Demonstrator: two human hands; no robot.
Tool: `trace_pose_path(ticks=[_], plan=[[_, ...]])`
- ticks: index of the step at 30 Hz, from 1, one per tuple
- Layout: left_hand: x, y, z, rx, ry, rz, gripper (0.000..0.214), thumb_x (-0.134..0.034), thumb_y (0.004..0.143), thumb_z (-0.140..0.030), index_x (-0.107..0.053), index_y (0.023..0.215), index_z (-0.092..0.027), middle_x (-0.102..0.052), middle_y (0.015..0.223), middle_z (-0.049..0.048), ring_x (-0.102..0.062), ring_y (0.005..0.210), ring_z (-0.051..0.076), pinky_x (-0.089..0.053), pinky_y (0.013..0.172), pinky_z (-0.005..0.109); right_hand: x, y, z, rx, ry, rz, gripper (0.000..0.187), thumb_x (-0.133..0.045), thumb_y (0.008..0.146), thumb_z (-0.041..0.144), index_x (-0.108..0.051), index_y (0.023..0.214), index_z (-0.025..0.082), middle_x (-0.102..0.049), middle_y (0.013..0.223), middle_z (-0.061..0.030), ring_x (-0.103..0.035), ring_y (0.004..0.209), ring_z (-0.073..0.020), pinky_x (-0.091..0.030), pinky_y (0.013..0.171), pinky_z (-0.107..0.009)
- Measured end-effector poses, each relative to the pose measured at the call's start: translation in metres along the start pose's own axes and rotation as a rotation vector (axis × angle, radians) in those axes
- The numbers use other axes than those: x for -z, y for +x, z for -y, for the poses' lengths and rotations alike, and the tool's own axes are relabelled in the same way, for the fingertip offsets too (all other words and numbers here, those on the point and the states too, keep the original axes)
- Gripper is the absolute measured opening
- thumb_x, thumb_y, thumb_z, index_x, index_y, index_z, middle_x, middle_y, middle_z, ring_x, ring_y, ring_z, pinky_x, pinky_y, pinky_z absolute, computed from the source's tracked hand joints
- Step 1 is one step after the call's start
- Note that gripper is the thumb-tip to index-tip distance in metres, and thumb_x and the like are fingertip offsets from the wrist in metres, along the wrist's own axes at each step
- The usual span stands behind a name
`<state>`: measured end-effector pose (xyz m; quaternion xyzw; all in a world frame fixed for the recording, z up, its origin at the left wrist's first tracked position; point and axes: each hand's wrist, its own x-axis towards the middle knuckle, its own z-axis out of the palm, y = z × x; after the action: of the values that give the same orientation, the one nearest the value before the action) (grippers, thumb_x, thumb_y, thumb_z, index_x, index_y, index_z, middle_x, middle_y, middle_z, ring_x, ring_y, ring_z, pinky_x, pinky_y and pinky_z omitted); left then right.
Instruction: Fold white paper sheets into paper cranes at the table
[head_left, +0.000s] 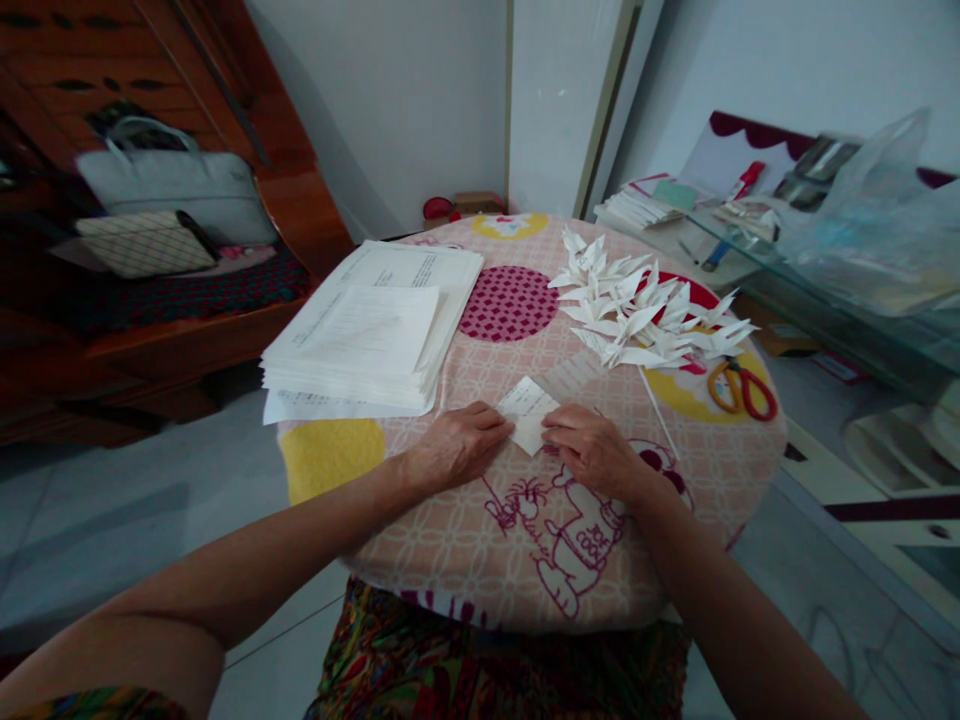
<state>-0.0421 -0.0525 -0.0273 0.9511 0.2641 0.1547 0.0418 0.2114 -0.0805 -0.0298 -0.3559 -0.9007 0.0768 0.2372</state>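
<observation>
A small folded paper square (529,412) lies on the round table, turned so a corner points toward me. My left hand (463,445) has its fingers closed at the square's left corner, and my right hand (592,450) pinches the right corner. Faint printed lines show on the paper. Just beyond it lies a translucent-looking printed paper strip (574,372). A pile of folded white paper cranes (637,310) stands farther back to the right. To the left rests a thick stack of printed sheets (307,350), with a smaller sheet (382,325) on top.
Scissors with yellow and red handles (739,390) lie near the table's right edge. A thin white strip (658,412) is left of them. The patterned tablecloth (420,550) covers the table. At right stands a glass shelf (795,280) with a plastic bag (862,240); a wooden bench (180,325) holds bags at left.
</observation>
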Motion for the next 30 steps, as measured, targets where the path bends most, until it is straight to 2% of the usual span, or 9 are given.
trace_pose_path(ticks=[2, 5, 8, 12, 17, 21, 26, 28, 30], plan=[[0.004, -0.002, 0.003, 0.071, -0.016, 0.0, 0.02, -0.05, 0.093, -0.019, -0.07, 0.092, -0.014, -0.068, 0.087, 0.0082, -0.062, 0.087, 0.02, -0.053, 0.075, 0.032, -0.001, 0.0, -0.001, 0.006, -0.002, -0.005, 0.026, -0.051, 0.083, 0.001, -0.072, 0.084, 0.016, -0.07, 0.095, -0.0106, -0.062, 0.093, -0.0218, -0.052, 0.086, -0.038], [0.008, 0.001, 0.011, 0.272, -0.089, -0.04, 0.017, -0.054, 0.089, -0.019, -0.065, 0.077, -0.015, -0.066, 0.078, 0.006, -0.061, 0.076, 0.017, -0.048, 0.069, 0.028, -0.003, 0.0, -0.002, -0.004, -0.006, -0.006, 0.025, -0.053, 0.081, 0.0, -0.072, 0.083, 0.016, -0.07, 0.095, -0.0102, -0.062, 0.093, -0.0217, -0.052, 0.085, -0.038], [0.007, 0.013, 0.016, 0.427, -0.15, -0.099, 0.015, -0.064, 0.085, -0.029, -0.064, 0.092, -0.016, -0.067, 0.084, 0.0051, -0.061, 0.075, 0.016, -0.046, 0.068, 0.028, -0.003, 0.001, -0.002, -0.009, -0.007, -0.011, 0.026, -0.053, 0.08, 0.0, -0.073, 0.083, 0.016, -0.07, 0.095, -0.0104, -0.062, 0.093, -0.0218, -0.051, 0.084, -0.038], [0.003, 0.031, 0.018, 0.482, -0.14, -0.017, 0.026, -0.066, 0.085, -0.042, -0.063, 0.085, -0.016, -0.065, 0.08, 0.005, -0.059, 0.073, 0.018, -0.044, 0.068, 0.03, -0.002, 0.001, -0.001, -0.009, 0.004, -0.026, 0.027, -0.051, 0.08, 0.0, -0.073, 0.081, 0.016, -0.07, 0.093, -0.0101, -0.062, 0.092, -0.0218, -0.051, 0.083, -0.037], [0.005, 0.043, 0.021, 0.597, -0.179, 0.101, 0.028, -0.075, 0.074, -0.043, -0.063, 0.076, -0.017, -0.064, 0.074, 0.0041, -0.057, 0.068, 0.019, -0.039, 0.061, 0.028, -0.003, 0.0, -0.001, -0.017, -0.004, -0.033, 0.026, -0.052, 0.08, 0.001, -0.072, 0.08, 0.017, -0.07, 0.091, -0.0089, -0.061, 0.091, -0.021, -0.051, 0.083, -0.037], [0.006, 0.044, 0.022, 0.625, -0.311, 0.096, 0.022, -0.076, 0.07, -0.035, -0.063, 0.071, -0.017, -0.062, 0.067, 0.0007, -0.055, 0.063, 0.016, -0.036, 0.057, 0.026, -0.005, 0.0, -0.002, 0.007, 0.003, -0.06, 0.026, -0.051, 0.079, 0.0, -0.072, 0.078, 0.016, -0.07, 0.091, -0.0097, -0.062, 0.09, -0.0212, -0.051, 0.083, -0.037], [-0.006, 0.039, 0.023, 0.656, -0.651, -0.093, 0.013, -0.07, 0.068, -0.023, -0.063, 0.077, -0.016, -0.064, 0.067, -0.0015, -0.058, 0.062, 0.013, -0.041, 0.056, 0.023, -0.006, 0.0, -0.001, -0.007, 0.047, -0.105, 0.026, -0.051, 0.078, 0.001, -0.072, 0.083, 0.016, -0.072, 0.093, -0.0105, -0.064, 0.091, -0.022, -0.053, 0.083, -0.038], [-0.01, 0.039, 0.025, 0.629, -0.776, -0.147, 0.013, -0.068, 0.069, -0.022, -0.062, 0.079, -0.015, -0.064, 0.069, -0.0013, -0.059, 0.063, 0.012, -0.044, 0.057, 0.022, -0.005, 0.001, -0.002, -0.027, 0.098, -0.179, 0.027, -0.051, 0.08, 0.003, -0.073, 0.09, 0.016, -0.073, 0.094, -0.0105, -0.066, 0.09, -0.0216, -0.055, 0.083, -0.037], [-0.008, 0.043, 0.03, 0.558, -0.878, -0.129, 0.013, -0.066, 0.071, -0.023, -0.061, 0.08, -0.014, -0.063, 0.069, -0.0015, -0.059, 0.061, 0.011, -0.045, 0.057, 0.021, -0.003, 0.002, -0.003, -0.093, 0.139, -0.309, 0.027, -0.053, 0.084, 0.008, -0.072, 0.1, 0.016, -0.073, 0.1, -0.0117, -0.067, 0.094, -0.0223, -0.055, 0.086, -0.039]])
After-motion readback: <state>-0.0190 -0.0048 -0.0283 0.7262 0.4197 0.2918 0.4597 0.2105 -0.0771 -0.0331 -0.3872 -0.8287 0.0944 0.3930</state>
